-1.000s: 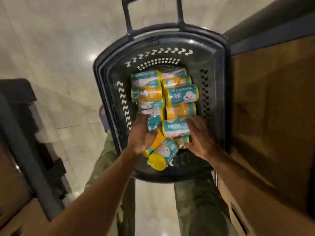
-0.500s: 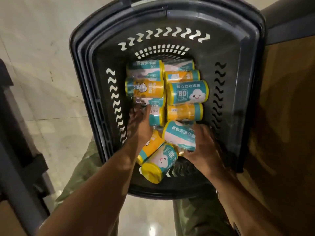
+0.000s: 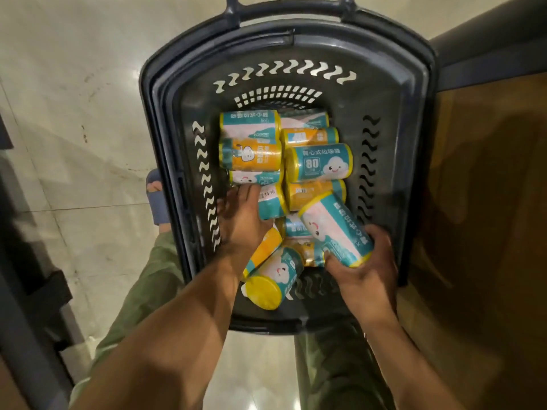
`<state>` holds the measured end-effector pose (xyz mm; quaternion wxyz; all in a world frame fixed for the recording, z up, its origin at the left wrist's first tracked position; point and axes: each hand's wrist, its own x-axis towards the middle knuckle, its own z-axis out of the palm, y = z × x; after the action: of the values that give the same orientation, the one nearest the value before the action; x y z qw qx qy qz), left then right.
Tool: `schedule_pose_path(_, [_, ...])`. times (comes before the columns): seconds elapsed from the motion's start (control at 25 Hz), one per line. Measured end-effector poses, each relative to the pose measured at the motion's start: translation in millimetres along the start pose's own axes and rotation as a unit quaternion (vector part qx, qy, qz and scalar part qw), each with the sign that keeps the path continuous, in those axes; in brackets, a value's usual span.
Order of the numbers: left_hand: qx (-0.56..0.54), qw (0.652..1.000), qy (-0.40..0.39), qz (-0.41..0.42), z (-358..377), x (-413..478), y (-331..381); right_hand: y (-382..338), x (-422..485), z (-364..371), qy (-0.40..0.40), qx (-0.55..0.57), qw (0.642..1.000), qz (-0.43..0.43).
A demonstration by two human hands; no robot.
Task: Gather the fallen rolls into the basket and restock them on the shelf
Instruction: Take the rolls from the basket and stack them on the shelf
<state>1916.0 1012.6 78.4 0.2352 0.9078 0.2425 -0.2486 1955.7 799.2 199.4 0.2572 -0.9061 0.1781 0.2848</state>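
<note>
- Head view: my right hand is closed around a teal-and-pink roll, fingers wrapped over its lower end and thumb on the near side; the roll is tilted and sits raised above the pile.
- Head view: my left hand lies flat on the heap, fingers spread and pointing away from me, pressing on rolls but not visibly closed on any; whether a roll sits under the palm I cannot tell.
- Head view: the remaining rolls lie on their sides in the dark basket, stacked loosely in two rough columns, with a yellow-capped roll leaning against the near wall.
- Judgement on handling: the rolls look light and firm enough for a one-hand grip. The glossy printed wrap is probably slick, so I would hold around the middle of the barrel, not at the cap ends.
- Risk: the pile is loose; lifting one roll may let neighbours roll or drop.
- Shelf: a brown panel just beside the basket on my right; its stocking level is not shown.
</note>
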Motion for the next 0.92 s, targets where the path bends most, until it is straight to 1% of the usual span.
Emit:
schedule_pose_path(0.08, [-0.051, 0.999, 0.017, -0.008, -27.5, -12.9, 15.2, -16.1, -14.7, -14.6, 0.012, 0.044, 0.999, -0.004])
schedule_pose_path(0.16, [-0.106, 0.993, 0.037, -0.023, -74.5, -31.1, 37.7, -35.5, -37.9, -36.1, 0.023, 0.098, 0.995, 0.005])
schedule_pose_path(0.24, [-0.174, 0.983, 0.056, -0.003, -131.5, -48.0, 55.5, -59.7, -65.1, -64.2, 0.045, 0.128, 0.991, 0.02])
schedule_pose_path(0.32, [-0.21, 0.974, 0.073, 0.036, -203.0, -67.5, 65.3, -92.5, -99.6, -97.5, 0.05, 0.17, 0.984, 0.026])
schedule_pose_path(0.4, [-0.207, 0.97, 0.088, 0.088, -289.8, -93.2, 74.1, -132.1, -144.7, -142.7, 0.068, 0.206, 0.976, -0.005])
schedule_pose_path(0.48, [-0.199, 0.965, 0.085, 0.151, -376.1, -118.5, 86.0, -169.3, -189.9, -189.0, 0.096, 0.23, 0.968, -0.04])
schedule_pose_path(0.56, [-0.165, 0.957, 0.089, 0.223, -455.5, -141.6, 104.6, -198.7, -232.8, -238.8, 0.146, 0.249, 0.956, -0.054])
schedule_pose_path(0.64, [-0.116, 0.948, 0.086, 0.284, -517.9, -158.0, 131.9, -215.9, -265.5, -285.1, 0.194, 0.262, 0.943, -0.061])
schedule_pose_path(0.72, [-0.08, 0.932, 0.078, 0.346, -562.6, -176.3, 172.3, -218.9, -296.4, -328.9, 0.241, 0.285, 0.925, -0.063])
schedule_pose_path(0.76, [-0.071, 0.917, 0.076, 0.384, -579.5, -186.6, 199.5, -214.6, -312.1, -352.5, 0.273, 0.294, 0.914, -0.06])
schedule_pose_path(0.84, [-0.054, 0.886, 0.062, 0.457, -596.5, -205.4, 255.0, -198.2, -336.7, -391.2, 0.337, 0.282, 0.897, -0.042])
schedule_pose_path(0.92, [-0.043, 0.848, 0.039, 0.527, -599.2, -227.0, 321.1, -169.4, -354.9, -428.5, 0.396, 0.285, 0.873, -0.016])
